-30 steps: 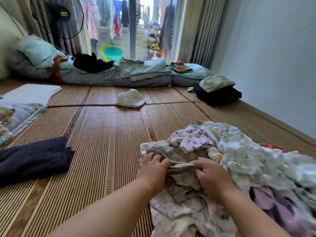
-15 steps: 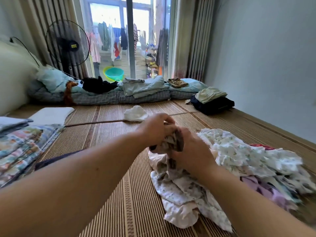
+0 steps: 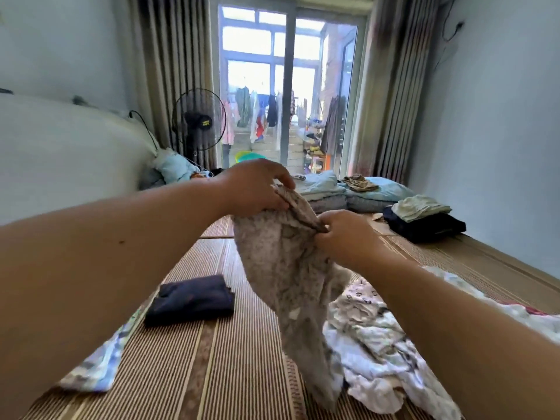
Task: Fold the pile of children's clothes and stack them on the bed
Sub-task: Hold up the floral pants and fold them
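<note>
The left hand and right hand hold a speckled grey-beige garment up above the bed, each with its fingers curled onto the top edge and pinching it. The left hand grips the higher, farther part of that edge. The right hand pinches it just beside, lower and nearer the camera, so only a short span of cloth runs between them. The garment hangs down from both hands, and its lower end reaches close to the bed; whether it touches cannot be told. It hangs just beside the pile of pale printed clothes, which lies rumpled below the right forearm. To the left of the garment a folded navy piece lies flat on the bed, apart from the pile. Near the far right edge a pale green fold sits on a dark stack.
</note>
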The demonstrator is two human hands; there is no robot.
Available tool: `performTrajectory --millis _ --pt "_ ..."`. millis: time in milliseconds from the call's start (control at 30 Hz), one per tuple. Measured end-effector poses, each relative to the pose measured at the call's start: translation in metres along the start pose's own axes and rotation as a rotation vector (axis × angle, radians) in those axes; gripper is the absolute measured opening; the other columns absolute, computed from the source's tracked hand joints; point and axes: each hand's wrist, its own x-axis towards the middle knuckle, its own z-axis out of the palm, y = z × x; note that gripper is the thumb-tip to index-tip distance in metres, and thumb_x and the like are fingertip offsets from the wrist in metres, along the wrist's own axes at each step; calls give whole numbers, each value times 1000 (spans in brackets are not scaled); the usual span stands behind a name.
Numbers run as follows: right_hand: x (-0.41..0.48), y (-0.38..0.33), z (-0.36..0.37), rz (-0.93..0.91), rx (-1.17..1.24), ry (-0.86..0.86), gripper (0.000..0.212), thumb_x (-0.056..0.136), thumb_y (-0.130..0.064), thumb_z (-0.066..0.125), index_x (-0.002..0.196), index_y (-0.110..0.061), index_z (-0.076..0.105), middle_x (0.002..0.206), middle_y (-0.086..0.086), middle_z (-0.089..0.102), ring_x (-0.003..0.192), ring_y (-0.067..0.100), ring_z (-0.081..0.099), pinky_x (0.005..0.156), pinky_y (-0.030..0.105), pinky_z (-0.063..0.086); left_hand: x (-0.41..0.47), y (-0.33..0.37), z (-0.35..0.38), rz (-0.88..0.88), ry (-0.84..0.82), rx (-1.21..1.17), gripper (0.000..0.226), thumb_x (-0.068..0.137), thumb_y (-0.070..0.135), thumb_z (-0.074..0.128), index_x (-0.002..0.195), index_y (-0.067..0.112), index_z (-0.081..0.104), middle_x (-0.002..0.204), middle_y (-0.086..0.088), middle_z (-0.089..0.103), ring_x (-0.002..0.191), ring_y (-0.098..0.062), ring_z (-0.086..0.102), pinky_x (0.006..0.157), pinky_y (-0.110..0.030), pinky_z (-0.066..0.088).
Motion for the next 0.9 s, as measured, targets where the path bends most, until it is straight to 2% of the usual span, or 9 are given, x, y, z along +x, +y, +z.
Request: performTrajectory --millis 133,200,267,433,533,600,700,767,900 --pt "-2 -21 2 179 538 -103 21 80 -7 64 70 -23 74 70 -3 68 70 14 59 63 28 47 -25 -34 -23 -45 0 174 28 87 22 61 113 28 67 112 4 65 104 -16 59 78 -21 38" --pt "-1 -28 0 220 641 -115 21 85 -7 61 70 -21 68 65 -3 60 60 10 50 53 22 37 -40 -52 -34 -98 9 204 25 86 17 62 108 25 69 97 4 64 97 -17 61 75 -23 40" --pt "3 -33 2 212 656 -84 19 90 -13 60 73 -19 65 67 -1 59 61 12 49 57 25 35 -52 -64 -40 -120 -5 224 19 88 18 62 105 20 70 89 2 61 86 -16 56 68 -24 35" --pt "4 -44 10 13 306 -74 9 83 -16 68 89 -21 65 84 -1 65 78 17 60 62 26 44 -67 -69 -41 -191 23 68 25 96 35 54 79 17 61 67 8 51 68 -15 48 56 -24 32" --pt "-2 -47 19 -20 -126 -182 39 80 -13 63 117 -24 59 108 2 64 92 18 57 68 24 43 -67 -69 -41 -300 91 78 27 94 23 53 68 17 60 66 7 51 71 -16 49 55 -23 33" --pt "1 -46 14 40 -224 -202 36 82 -16 62 118 -17 57 113 6 61 96 20 56 77 30 47 -67 -70 -41 -394 86 112 25 85 12 50 61 15 55 67 3 50 73 -19 49 55 -25 34" --pt "16 -42 -13 226 176 -116 11 85 -19 59 91 -11 61 92 9 64 78 23 60 60 28 45 -70 -72 -46 -456 111 167 15 77 9 50 66 11 61 72 -1 55 80 -25 53 65 -29 37" --pt "25 -48 -36 278 525 -24 9 82 -11 57 85 -6 63 81 11 61 73 22 57 58 25 40 -70 -74 -55 -473 169 121 15 75 8 51 67 7 64 72 -5 61 75 -25 56 57 -28 35" --pt "35 -67 -73 73 586 152 16 83 0 53 87 4 68 65 13 59 64 10 52 53 19 37 -55 -73 -79 -475 275 -36 16 74 9 56 73 0 69 73 -11 65 71 -25 59 61 -30 44"
